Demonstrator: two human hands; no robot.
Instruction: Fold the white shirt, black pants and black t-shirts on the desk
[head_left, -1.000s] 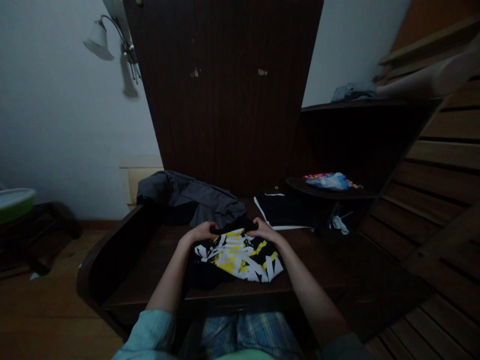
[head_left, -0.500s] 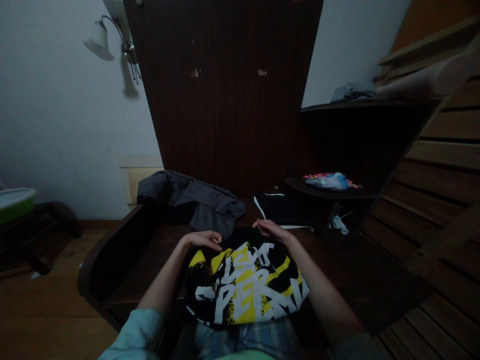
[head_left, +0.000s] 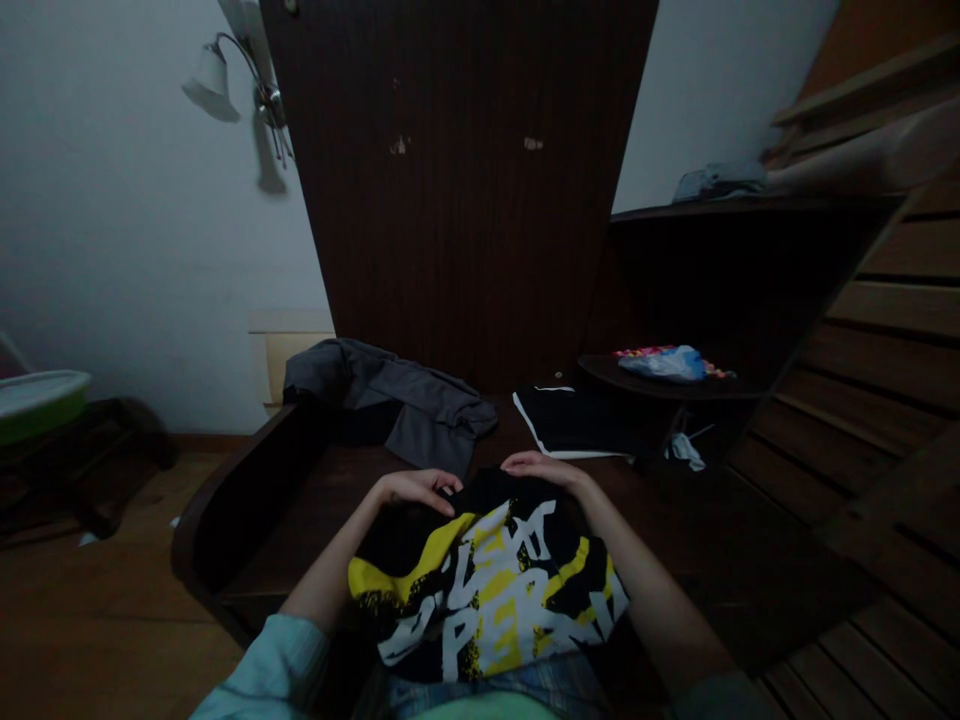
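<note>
Black printed garment (head_left: 495, 590) reaches past the front edge of the bench (head_left: 300, 530), over the plaid shorts (head_left: 574, 682). I have the left hand (head_left: 418, 488) pinching its upper edge; the right hand (head_left: 541, 467) curves its fingers over that edge (thumb hidden, so I cannot tell their grip). Gray cloth (head_left: 427, 400) lies toward the bench's back left corner.

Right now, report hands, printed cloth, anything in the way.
Left hand, right hand at edge of printed cloth, grip unclear. Cloth rumpled, lettering visible. Nothing seen blocking; gray cloth just beyond left hand.
</note>
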